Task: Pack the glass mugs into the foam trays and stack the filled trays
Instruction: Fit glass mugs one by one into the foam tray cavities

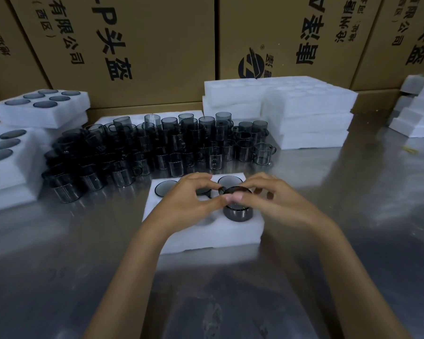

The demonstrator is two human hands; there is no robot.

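A white foam tray [213,234] lies on the steel table in front of me. Dark glass mugs sit sunk in its back pockets, one at the left [165,187] and one at the right [230,180]. A smoky grey glass mug [238,210] stands partly down in the tray's front right pocket. My left hand [189,199] and my right hand [274,199] both pinch its rim, thumbs meeting at the near edge. My left hand hides the tray's middle pockets.
A crowd of loose grey mugs [157,148] stands behind the tray. Filled trays are stacked at the left [42,106] and far left [10,167]. Empty foam trays are piled at the back right [309,113] and far right [416,111]. Cardboard boxes [142,45] wall the back.
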